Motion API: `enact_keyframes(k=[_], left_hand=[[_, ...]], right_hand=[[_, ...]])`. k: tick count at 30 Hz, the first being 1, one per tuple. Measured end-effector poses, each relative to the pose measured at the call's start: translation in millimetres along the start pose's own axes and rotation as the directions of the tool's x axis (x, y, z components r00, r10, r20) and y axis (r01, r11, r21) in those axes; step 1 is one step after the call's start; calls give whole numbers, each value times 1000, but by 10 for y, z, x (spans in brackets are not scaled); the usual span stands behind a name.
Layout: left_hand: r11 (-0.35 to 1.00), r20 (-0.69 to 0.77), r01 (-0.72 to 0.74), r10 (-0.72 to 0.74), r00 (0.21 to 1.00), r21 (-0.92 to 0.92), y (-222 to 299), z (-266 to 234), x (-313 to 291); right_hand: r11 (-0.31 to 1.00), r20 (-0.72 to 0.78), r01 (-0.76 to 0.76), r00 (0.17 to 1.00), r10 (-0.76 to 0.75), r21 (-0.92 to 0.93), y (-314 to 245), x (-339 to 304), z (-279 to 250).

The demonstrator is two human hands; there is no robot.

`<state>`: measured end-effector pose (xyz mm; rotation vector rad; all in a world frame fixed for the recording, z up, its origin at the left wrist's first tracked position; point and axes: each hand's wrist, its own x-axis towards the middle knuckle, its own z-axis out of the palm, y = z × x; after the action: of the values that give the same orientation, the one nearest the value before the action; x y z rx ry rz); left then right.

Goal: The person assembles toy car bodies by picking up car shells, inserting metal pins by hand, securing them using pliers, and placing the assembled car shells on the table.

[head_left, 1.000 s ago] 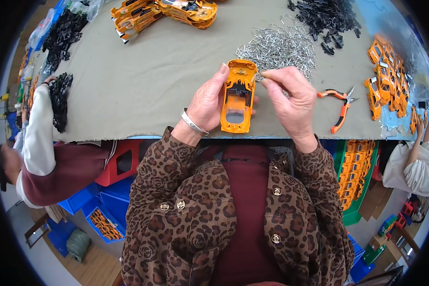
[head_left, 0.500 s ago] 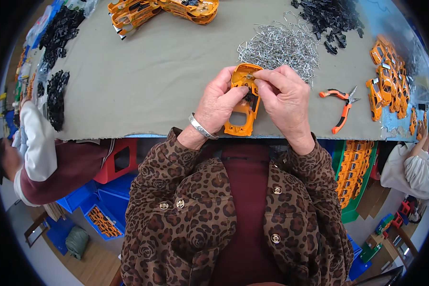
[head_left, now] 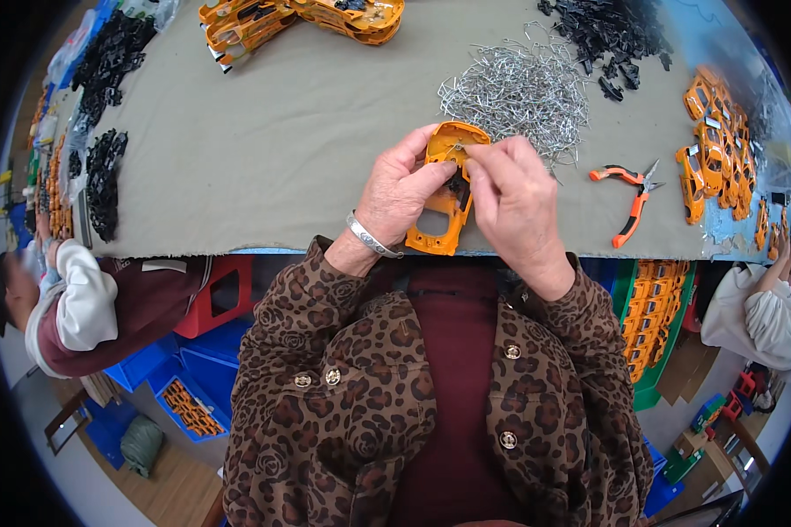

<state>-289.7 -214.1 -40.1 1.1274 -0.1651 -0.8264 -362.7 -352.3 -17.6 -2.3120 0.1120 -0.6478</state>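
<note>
An orange plastic shell, shaped like a toy car body, is held upright over the near edge of the grey cloth-covered table. My left hand grips its left side, a silver bangle on the wrist. My right hand covers the shell's right side, thumb and forefinger pinched at a small metal piece near the shell's top. A black part shows inside the shell between both hands.
A heap of bent wire clips lies just behind the hands. Orange-handled pliers rest to the right. Black parts, orange shells and more orange parts ring the table. Other people sit at left and right.
The shell has tilted and moved slightly rightward in my hands. My right hand's pinch has shifted onto the shell's upper part.
</note>
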Motion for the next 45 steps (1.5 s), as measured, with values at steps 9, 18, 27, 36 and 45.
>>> enact_keyframes(k=[9,18,27,36,45], left_hand=[[868,20,-100,103,994,487,19,59,122],[897,28,161,-189,982,412,542,-76,114],[880,280,258,-385,879,400,474,-349,345],[861,306,243,-402,863,446,453,-372,408],[859,312,239,-403,860,452,446,-320,408]], right_hand=[[984,301,132,949,-91,-119,19,-156,-336],[869,528,176,842,111,-462,840,-141,-1900],[921,687,279,727,-19,-270,970,26,-1657],[-2,87,-90,973,-212,996,492,646,-849],[-55,253,-328,815,-521,943,567,938,-225]])
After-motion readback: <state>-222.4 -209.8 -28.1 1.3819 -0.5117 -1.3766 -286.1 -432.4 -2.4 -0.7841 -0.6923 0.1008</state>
